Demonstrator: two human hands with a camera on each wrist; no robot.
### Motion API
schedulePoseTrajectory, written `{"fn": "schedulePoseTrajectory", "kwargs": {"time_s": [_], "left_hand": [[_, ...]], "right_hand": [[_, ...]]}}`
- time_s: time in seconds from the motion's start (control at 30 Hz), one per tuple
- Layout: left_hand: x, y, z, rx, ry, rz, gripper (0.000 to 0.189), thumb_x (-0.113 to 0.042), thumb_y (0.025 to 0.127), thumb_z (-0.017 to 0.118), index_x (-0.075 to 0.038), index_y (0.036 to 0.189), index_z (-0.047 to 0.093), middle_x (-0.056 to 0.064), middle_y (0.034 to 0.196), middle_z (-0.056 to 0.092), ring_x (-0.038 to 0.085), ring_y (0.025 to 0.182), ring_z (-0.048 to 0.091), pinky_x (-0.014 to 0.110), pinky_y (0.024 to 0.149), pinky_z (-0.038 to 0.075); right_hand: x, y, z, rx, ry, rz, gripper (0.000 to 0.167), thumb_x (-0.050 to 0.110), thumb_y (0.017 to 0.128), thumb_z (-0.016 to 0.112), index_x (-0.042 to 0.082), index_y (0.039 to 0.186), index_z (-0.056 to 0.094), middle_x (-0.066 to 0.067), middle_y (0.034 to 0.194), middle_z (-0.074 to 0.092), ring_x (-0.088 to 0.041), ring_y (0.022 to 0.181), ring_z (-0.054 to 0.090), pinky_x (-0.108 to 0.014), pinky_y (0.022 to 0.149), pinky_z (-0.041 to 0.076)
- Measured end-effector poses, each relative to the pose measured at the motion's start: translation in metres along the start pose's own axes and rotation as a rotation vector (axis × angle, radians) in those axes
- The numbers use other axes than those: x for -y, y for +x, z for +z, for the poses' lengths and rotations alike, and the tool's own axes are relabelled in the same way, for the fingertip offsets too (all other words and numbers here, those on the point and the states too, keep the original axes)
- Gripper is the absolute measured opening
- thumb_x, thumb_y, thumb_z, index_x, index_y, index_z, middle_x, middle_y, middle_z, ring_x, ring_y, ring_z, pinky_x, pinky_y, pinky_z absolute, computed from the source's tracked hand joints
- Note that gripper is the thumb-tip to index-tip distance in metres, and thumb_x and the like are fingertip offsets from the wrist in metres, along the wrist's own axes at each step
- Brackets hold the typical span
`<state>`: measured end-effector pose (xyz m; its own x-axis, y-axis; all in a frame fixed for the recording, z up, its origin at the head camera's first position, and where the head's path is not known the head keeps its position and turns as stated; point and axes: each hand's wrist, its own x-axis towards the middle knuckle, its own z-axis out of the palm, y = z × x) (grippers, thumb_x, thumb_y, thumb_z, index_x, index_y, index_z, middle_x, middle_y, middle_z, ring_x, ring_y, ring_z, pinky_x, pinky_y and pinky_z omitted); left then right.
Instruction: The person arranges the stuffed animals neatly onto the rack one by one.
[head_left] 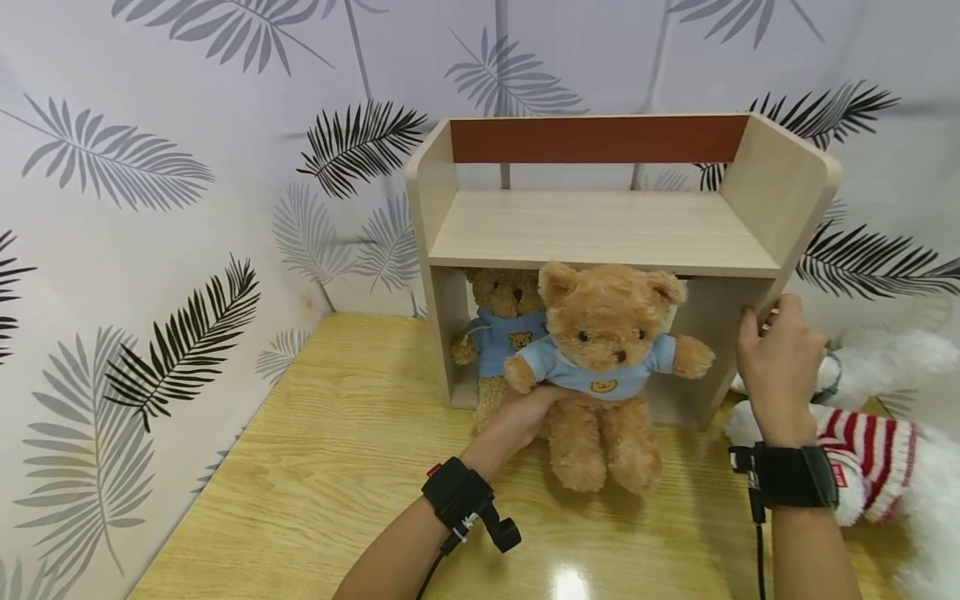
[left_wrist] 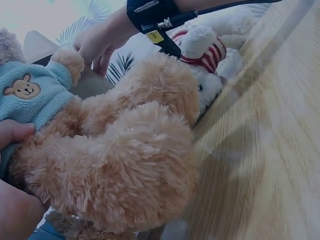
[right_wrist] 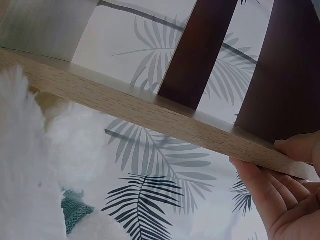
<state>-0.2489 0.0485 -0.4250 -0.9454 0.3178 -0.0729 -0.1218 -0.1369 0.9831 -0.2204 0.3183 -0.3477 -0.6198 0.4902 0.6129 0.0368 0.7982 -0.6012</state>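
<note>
A light-brown teddy bear (head_left: 600, 358) in a blue top with a bear-face patch hangs in front of the small wooden shelf (head_left: 600, 229). My left hand (head_left: 528, 412) grips it low on its body from the left side; in the left wrist view the thumb (left_wrist: 17, 131) lies on the blue top's hem. Behind it, a second teddy bear (head_left: 491, 333) in a similar blue top sits in the shelf's lower compartment at the left. My right hand (head_left: 780, 367) holds the front edge of the shelf's right side panel (right_wrist: 200, 132), thumb on one face and fingers on the other.
White plush toys lie right of the shelf, one in a red-and-white striped knit (head_left: 866, 450), another with a green band (right_wrist: 75, 210). The shelf stands on a wood-grain table (head_left: 322, 467) against leaf-patterned wall covering (head_left: 180, 275).
</note>
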Motion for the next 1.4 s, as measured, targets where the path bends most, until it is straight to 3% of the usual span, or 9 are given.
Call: {"fn": "schedulePoseTrajectory", "kwargs": {"time_s": [0.23,0.43,0.6,0.7,0.9,1.13,1.4], "left_hand": [[0.005,0.006,0.007,-0.002,0.01,-0.027,0.059,-0.01,0.073,0.078,-0.016,0.124,0.048,-0.002,0.12,0.049,0.023,0.111,0.049,0.038,0.089,0.044],[0.011,0.013,0.013,0.019,0.013,0.005,0.057,-0.009,0.074,0.077,-0.017,0.123,0.049,-0.004,0.121,0.05,0.023,0.116,0.047,0.038,0.093,0.041],[0.014,0.017,0.021,-0.014,-0.035,-0.086,0.068,-0.009,0.072,0.078,-0.016,0.129,0.041,-0.001,0.127,0.045,0.028,0.121,0.043,0.045,0.096,0.038],[0.013,0.019,0.026,-0.026,-0.012,-0.131,0.073,-0.014,0.072,0.079,-0.017,0.133,0.038,0.0,0.131,0.042,0.031,0.124,0.039,0.049,0.099,0.034],[0.012,0.024,0.032,-0.042,0.036,-0.093,0.072,-0.02,0.07,0.081,-0.02,0.13,0.042,-0.005,0.125,0.046,0.027,0.121,0.043,0.045,0.1,0.033],[0.014,0.03,0.038,-0.085,-0.002,-0.056,0.086,-0.014,0.067,0.083,-0.022,0.138,0.034,-0.005,0.129,0.042,0.024,0.121,0.044,0.041,0.098,0.036],[0.008,0.035,0.044,-0.13,0.016,-0.125,0.1,-0.018,0.066,0.083,-0.018,0.144,0.022,0.002,0.138,0.035,0.03,0.125,0.039,0.046,0.099,0.033]], "right_hand": [[-0.002,0.0,-0.001,-0.013,0.004,-0.005,0.04,0.028,0.093,0.05,-0.009,0.11,0.053,-0.031,0.1,0.062,-0.047,0.087,0.06,-0.058,0.067,0.046],[-0.004,-0.001,0.001,-0.007,0.0,0.003,0.04,0.027,0.094,0.05,-0.009,0.11,0.053,-0.031,0.101,0.062,-0.047,0.087,0.061,-0.058,0.066,0.047],[-0.004,-0.002,0.001,-0.017,0.003,-0.006,0.039,0.027,0.093,0.05,-0.008,0.108,0.054,-0.03,0.1,0.063,-0.047,0.087,0.061,-0.058,0.066,0.047],[-0.003,-0.002,0.0,-0.023,0.003,-0.01,0.038,0.027,0.093,0.05,-0.008,0.107,0.054,-0.03,0.099,0.063,-0.047,0.086,0.061,-0.058,0.066,0.046],[-0.001,-0.002,-0.002,-0.04,0.005,-0.021,0.035,0.025,0.092,0.051,-0.008,0.105,0.054,-0.03,0.097,0.063,-0.047,0.085,0.061,-0.058,0.067,0.045],[0.001,-0.002,-0.001,-0.007,-0.003,-0.006,0.037,0.025,0.094,0.048,-0.009,0.11,0.052,-0.032,0.1,0.062,-0.048,0.087,0.06,-0.058,0.066,0.046],[0.001,-0.003,-0.001,-0.047,-0.015,-0.042,0.032,0.022,0.093,0.049,-0.008,0.103,0.053,-0.03,0.093,0.063,-0.048,0.079,0.061,-0.057,0.063,0.045]]}}
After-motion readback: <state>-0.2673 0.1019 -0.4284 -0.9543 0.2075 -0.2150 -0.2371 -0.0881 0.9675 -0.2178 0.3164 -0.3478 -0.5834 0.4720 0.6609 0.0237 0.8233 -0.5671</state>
